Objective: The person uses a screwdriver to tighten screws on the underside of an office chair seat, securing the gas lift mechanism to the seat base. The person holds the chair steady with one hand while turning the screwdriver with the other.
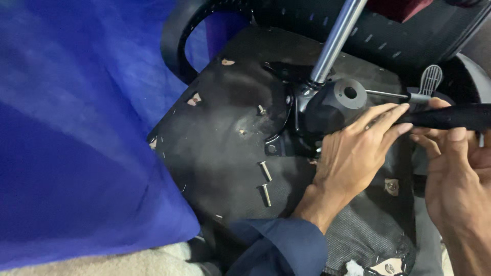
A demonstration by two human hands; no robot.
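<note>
Item: office chair laid over, underside of seat (225, 128) facing up; black board, dusty, with small staples along its left edge.

Mechanism: black tilt mechanism (327, 105) set near the seat's right-hand half, chrome gas column (335, 41) rising from it toward the top edge of view; a thin lever with a grey paddle handle (431, 79) runs out to its right.

Left hand (353, 153): laid flat on the mechanism's lower right side, fingers together and stretched toward the tool, steadying rather than gripping.

Right hand (455, 168): curled around a black tool handle (450, 117) that lies level and points left at the mechanism (its tip is hidden behind the left fingers, so what it engages cannot be told).

Loose parts: two silver bolts (265, 181) lying free on the seat board, near its middle toward the lower edge; one bolt head (271, 148) sits in the bracket's lower left corner.

Surroundings: blue cloth (76, 128) covering the left; black armrest loop (179, 41) at the upper left corner of the seat.

Step judged in hand: working a fastener at the mechanism's right side. Next move calls for keeping the tool square while the left hand braces.
</note>
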